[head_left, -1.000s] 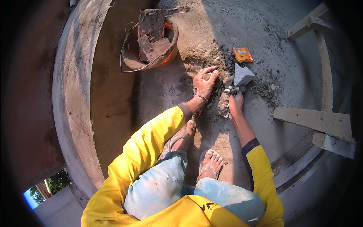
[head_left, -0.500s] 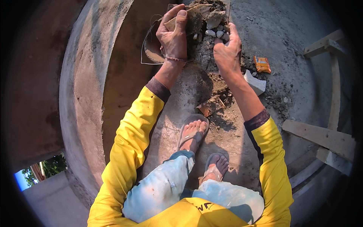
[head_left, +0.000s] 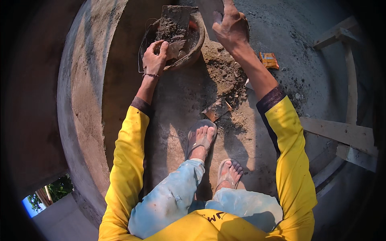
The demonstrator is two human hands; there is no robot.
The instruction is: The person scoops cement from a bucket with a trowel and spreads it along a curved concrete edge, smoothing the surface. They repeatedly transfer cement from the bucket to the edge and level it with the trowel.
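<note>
My left hand is at the near left of the worn bucket, its curled fingers on a broken flat shard among dark rubble. A larger dirty slab stands inside the bucket. At the top, right of the bucket, my right hand grips a flat grey board, raised and partly out of view. A patch of loose soil and stones lies below the hands, with a broken piece at its near end. My sandalled feet are below that.
An orange packet lies on the concrete floor, with a pale block mostly behind my right forearm. A wooden frame stands at the right. A rough concrete edge runs along the left.
Both hands moved from the floor up to the bucket with a load of rubble. Now rubble lies in the bucket, my left hand has dropped lower and left, and my right hand is higher.
</note>
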